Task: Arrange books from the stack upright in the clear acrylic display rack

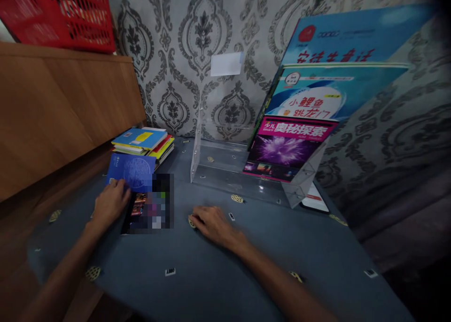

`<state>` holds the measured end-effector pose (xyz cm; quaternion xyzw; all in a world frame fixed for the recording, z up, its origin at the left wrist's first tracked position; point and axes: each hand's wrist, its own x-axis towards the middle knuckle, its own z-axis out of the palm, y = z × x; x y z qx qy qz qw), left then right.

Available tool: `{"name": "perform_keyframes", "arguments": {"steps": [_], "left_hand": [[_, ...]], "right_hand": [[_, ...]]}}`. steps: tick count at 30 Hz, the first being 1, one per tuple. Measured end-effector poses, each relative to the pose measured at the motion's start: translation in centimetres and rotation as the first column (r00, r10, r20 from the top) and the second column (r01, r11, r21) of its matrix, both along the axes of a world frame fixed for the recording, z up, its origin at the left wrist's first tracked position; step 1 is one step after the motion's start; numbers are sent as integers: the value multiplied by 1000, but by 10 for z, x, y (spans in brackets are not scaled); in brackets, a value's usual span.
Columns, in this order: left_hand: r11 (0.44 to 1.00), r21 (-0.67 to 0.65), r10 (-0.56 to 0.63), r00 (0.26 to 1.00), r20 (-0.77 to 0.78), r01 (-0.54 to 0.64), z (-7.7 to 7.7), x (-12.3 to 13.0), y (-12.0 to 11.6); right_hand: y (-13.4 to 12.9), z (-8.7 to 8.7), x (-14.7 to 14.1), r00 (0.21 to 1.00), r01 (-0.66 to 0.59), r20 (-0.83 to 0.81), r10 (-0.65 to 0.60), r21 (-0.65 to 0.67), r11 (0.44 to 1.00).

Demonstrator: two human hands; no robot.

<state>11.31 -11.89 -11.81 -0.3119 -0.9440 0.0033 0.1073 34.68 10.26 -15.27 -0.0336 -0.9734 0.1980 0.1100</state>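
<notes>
My left hand is at the near left corner of a blue book, its fingers closed on the book's edge. A dark booklet, partly blurred out, lies flat just beside that hand, its far end meeting the blue book. On the grey tablecloth, my right hand rests with its fingers curled together and nothing visible in them. Behind the blue book sits a small stack of books with a light blue one on top.
A clear acrylic rack stands at the back, holding a magenta-edged magazine, a teal book and a tall blue book on its right. A phone-like device lies behind it. A red basket tops the wooden cabinet.
</notes>
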Motion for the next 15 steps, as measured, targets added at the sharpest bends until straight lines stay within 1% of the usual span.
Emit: {"name": "perform_keyframes", "arguments": {"steps": [3, 5, 7, 9, 11, 12, 13, 15], "left_hand": [[998, -50, -38, 999, -19, 37, -13, 13, 1], [994, -65, -96, 994, -48, 93, -22, 22, 2], [984, -27, -175, 983, -52, 173, -32, 33, 2], [965, 56, -252, 966, -59, 255, -39, 48, 2], [924, 153, -343, 937, -67, 350, -44, 67, 3], [888, 196, -412, 909, -59, 415, -45, 76, 4], [841, 234, -493, 869, -42, 488, -44, 84, 5], [754, 296, -612, 791, -8, 587, -39, 91, 8]], "right_hand": [[1, -4, 0, 999, -16, -37, 16, -3, 1000], [2, -8, 0, 994, -29, -103, 29, 2, 1000], [2, -11, 0, 976, -24, -216, 24, 5, 1000], [2, -11, 0, 936, -14, -352, 7, -18, 1000], [1, -9, 1, 884, -25, -467, -11, -71, 997], [1, -7, 2, 862, -35, -507, -20, -98, 995], [1, -6, 3, 845, -41, -534, -30, -120, 992], [2, -4, 4, 833, -38, -552, -42, -133, 990]]}}
